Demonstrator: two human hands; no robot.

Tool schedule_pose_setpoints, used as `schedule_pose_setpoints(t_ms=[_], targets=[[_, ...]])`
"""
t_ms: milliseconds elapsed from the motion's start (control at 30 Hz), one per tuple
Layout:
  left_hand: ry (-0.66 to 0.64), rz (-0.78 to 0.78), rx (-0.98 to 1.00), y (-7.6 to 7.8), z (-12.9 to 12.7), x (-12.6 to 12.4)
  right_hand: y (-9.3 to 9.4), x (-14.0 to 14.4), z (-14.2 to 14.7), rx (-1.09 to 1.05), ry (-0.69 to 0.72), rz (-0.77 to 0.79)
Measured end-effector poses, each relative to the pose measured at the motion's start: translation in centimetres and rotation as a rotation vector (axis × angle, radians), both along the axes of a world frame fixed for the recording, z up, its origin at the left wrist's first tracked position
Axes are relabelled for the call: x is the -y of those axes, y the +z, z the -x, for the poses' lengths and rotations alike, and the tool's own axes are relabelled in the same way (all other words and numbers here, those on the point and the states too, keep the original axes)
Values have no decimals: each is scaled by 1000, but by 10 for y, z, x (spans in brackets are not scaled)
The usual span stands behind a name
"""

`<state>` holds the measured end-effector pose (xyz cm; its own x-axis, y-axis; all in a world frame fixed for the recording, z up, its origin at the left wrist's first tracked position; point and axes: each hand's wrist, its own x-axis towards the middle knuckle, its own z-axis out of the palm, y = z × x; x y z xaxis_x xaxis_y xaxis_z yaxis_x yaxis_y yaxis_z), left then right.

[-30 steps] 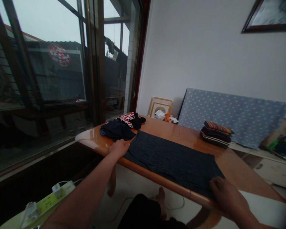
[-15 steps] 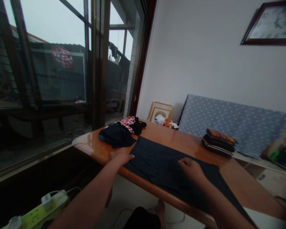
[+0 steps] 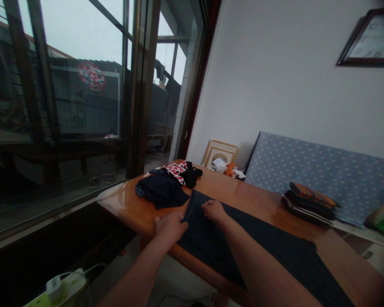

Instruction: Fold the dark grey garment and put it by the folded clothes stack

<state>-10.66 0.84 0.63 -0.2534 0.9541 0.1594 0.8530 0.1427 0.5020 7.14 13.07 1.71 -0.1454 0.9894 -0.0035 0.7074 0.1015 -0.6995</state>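
The wooden table (image 3: 243, 200) is the landmark. Its far strip, between the dark spread garment (image 3: 259, 243) and the dotted cushion (image 3: 323, 170), lies bare and gives room to pass. At its left end a heap of loose clothes (image 3: 169, 183) blocks the way; on its right far side a folded stack (image 3: 310, 200) stands. The near left corner is bare wood.

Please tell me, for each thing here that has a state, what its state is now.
dark garment: spread flat on the table.
left hand: pressing the garment's left end.
right hand: resting on the garment.
loose clothes: crumpled heap.
stack of clothes: folded.
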Motion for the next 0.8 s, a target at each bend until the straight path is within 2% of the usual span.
schedule_pose_setpoints(t_ms=[200, 400, 600, 700, 800], targets=[[7, 10, -3, 2, -4, 4, 9, -16, 53, 122, 12, -48], [-35, 14, -24, 6, -3, 11, 10, -14, 75, 230, -28, -53], [-61, 12, -16, 11, -3, 17, 6, -19, 71, 165, -110, -38], [-73, -25, 54, 14, -5, 17, 6, -25, 59, 31, -138, -33], [-162, -89, 177, 15, -13, 13, 4, -28, 42, -175, -158, -29]])
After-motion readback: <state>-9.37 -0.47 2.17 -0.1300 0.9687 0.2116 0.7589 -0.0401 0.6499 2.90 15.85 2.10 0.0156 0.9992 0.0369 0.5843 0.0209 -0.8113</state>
